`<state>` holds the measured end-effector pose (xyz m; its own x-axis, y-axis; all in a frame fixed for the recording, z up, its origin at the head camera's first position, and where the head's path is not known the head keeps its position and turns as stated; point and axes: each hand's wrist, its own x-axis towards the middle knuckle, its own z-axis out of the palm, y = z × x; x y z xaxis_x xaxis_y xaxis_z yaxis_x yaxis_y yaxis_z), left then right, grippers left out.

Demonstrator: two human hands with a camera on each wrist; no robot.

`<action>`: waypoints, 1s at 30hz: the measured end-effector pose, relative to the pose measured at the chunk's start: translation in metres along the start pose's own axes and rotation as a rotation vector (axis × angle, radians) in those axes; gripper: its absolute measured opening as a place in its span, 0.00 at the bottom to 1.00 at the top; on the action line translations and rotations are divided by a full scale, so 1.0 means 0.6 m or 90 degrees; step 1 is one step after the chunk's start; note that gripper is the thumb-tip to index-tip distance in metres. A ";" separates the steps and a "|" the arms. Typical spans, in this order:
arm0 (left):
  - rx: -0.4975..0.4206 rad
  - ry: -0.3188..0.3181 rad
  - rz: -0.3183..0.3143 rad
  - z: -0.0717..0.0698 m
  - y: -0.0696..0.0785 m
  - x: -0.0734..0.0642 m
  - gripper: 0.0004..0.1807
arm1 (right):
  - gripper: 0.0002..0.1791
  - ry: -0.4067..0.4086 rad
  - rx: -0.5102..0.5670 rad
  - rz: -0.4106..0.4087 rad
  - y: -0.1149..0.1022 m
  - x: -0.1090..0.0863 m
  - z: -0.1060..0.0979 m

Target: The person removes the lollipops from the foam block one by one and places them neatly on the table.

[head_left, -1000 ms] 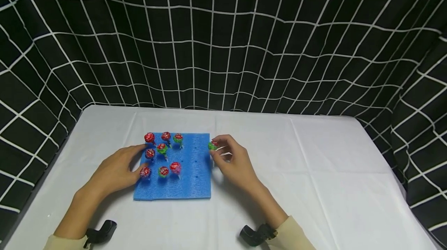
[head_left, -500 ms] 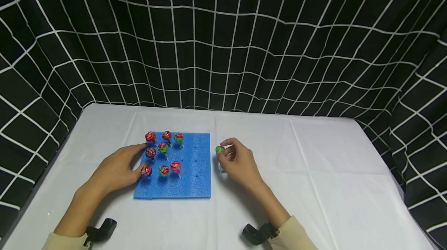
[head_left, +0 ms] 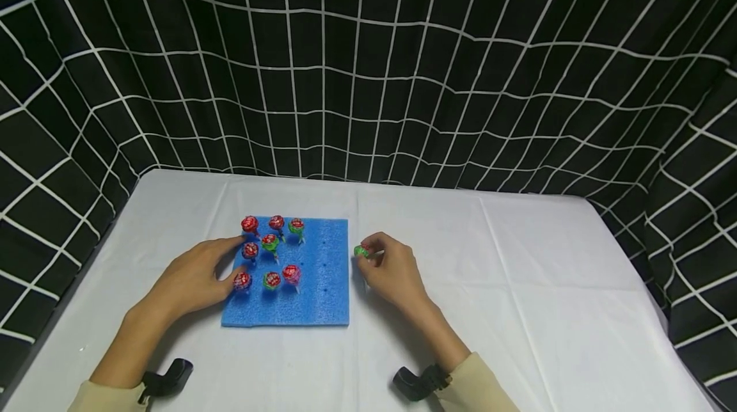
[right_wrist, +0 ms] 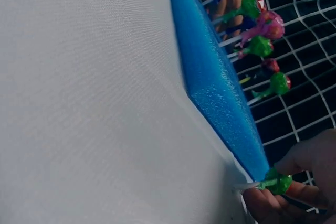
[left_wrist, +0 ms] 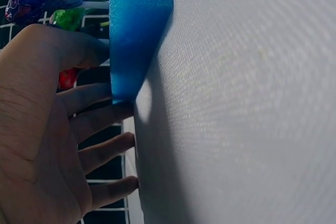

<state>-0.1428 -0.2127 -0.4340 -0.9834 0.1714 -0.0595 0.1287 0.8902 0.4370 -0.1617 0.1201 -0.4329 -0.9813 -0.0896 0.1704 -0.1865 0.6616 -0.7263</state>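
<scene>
A blue foam board (head_left: 313, 309) lies on the table with several wrapped lollipops standing upright in it, among them a pink one (head_left: 291, 273) and a green one (head_left: 272, 280). My left hand (head_left: 190, 277) rests at the board's left edge, its thumb and fingers spread and fairly straight. In the left wrist view, the thumb touches the top of the foam board (left_wrist: 139, 35). Just off the board's right edge, my right hand (head_left: 394, 271) pinches a green-wrapped lollipop (head_left: 360, 251) between thumb and fingers. Its white stick points down toward the cloth in the right wrist view, near the board's corner.
White cloth (head_left: 489, 309) covers the table. Small holes (head_left: 324, 265) dot the right part of the board. Behind and at the sides hangs a black curtain (head_left: 391, 79) with a white grid. Each wrist carries a black camera mount (head_left: 417, 383).
My right hand has moved right and slightly toward me with the green lollipop, from above the board's right edge to just beside it. My left hand stays at the board's left edge.
</scene>
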 end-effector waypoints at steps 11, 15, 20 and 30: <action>0.005 -0.002 0.003 0.000 -0.002 -0.002 0.36 | 0.11 0.001 -0.049 -0.020 0.005 0.007 0.014; 0.004 -0.003 0.003 0.001 -0.004 0.001 0.36 | 0.11 -0.011 -0.066 -0.013 0.003 0.008 0.011; 0.004 -0.005 0.008 0.001 -0.006 0.004 0.36 | 0.13 -0.018 -0.075 -0.001 0.003 0.006 0.007; 0.003 0.003 0.017 -0.001 -0.005 0.000 0.36 | 0.13 -0.008 -0.067 -0.003 0.001 0.003 0.006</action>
<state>-0.1433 -0.2155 -0.4344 -0.9802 0.1931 -0.0441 0.1552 0.8871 0.4348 -0.1634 0.1174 -0.4353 -0.9811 -0.1012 0.1647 -0.1852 0.7361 -0.6510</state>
